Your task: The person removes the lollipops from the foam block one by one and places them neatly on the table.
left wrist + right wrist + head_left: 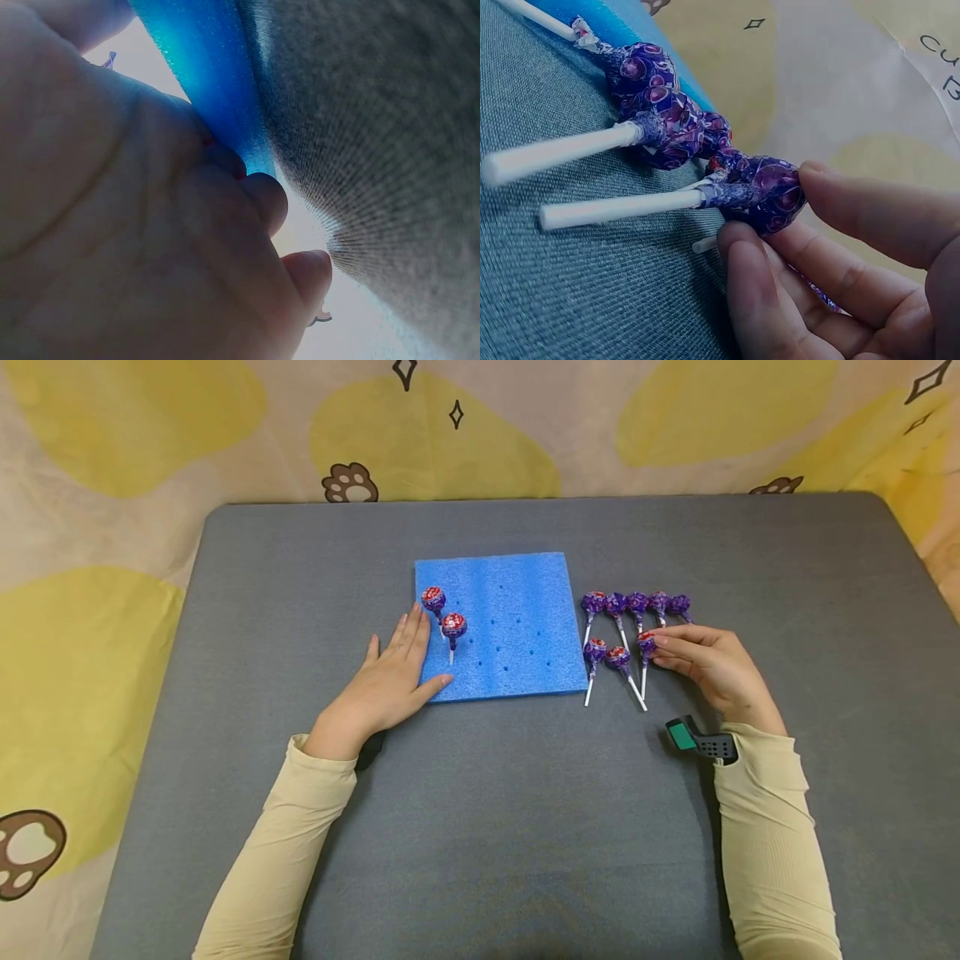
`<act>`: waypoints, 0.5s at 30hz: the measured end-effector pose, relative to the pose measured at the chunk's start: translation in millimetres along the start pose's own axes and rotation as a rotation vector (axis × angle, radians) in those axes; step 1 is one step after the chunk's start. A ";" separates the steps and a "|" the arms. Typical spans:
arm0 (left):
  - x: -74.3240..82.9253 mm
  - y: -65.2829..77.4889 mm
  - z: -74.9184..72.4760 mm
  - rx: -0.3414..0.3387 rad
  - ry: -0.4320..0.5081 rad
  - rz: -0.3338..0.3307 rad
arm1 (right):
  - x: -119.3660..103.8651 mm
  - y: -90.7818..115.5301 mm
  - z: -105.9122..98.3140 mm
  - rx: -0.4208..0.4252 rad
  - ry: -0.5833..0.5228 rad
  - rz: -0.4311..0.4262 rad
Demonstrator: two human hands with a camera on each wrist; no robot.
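Observation:
My right hand (712, 672) pinches the purple-wrapped head of a lollipop (646, 645) between thumb and fingers. In the right wrist view this lollipop (742, 196) has its white stick pointing left, close above the cloth. My left hand (384, 683) rests with straight fingers along the left edge of a blue foam board (525, 577) dotted with small holes. Two lollipops stand in the board near that hand, a rear one (432, 599) and a front one (453, 626). The left wrist view shows the palm (112, 210) against the board's side (217, 75).
More lollipops lie in two rows right of the board, several in the back row (637, 602) and two in front (596, 650) beside the held one. A grey cloth-covered table (495, 827) lies underneath. Behind it hangs a patterned yellow cloth (450, 452).

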State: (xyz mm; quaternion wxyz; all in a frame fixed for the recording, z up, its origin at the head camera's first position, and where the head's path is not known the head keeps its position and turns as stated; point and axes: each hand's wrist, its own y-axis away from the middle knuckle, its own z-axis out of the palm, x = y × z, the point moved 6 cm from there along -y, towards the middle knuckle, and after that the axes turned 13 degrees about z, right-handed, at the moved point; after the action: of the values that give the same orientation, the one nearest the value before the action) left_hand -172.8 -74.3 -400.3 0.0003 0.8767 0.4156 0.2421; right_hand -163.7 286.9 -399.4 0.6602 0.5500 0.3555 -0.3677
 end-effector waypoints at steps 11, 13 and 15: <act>0.0 0.3 0.3 0.004 0.003 0.003 | 1.4 -0.9 -0.5 0.049 0.035 0.004; 0.2 0.2 0.3 0.002 0.003 0.004 | 1.3 -1.1 -0.1 0.044 0.027 -0.007; 0.5 0.3 0.3 0.001 0.004 0.005 | 1.3 -1.1 0.5 0.028 0.006 -0.013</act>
State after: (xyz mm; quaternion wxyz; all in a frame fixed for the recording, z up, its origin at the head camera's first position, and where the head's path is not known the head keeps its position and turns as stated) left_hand -172.2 -74.0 -400.3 -0.0016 0.8773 0.4137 0.2433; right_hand -164.0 286.2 -401.1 0.6489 0.5579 0.3562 -0.3752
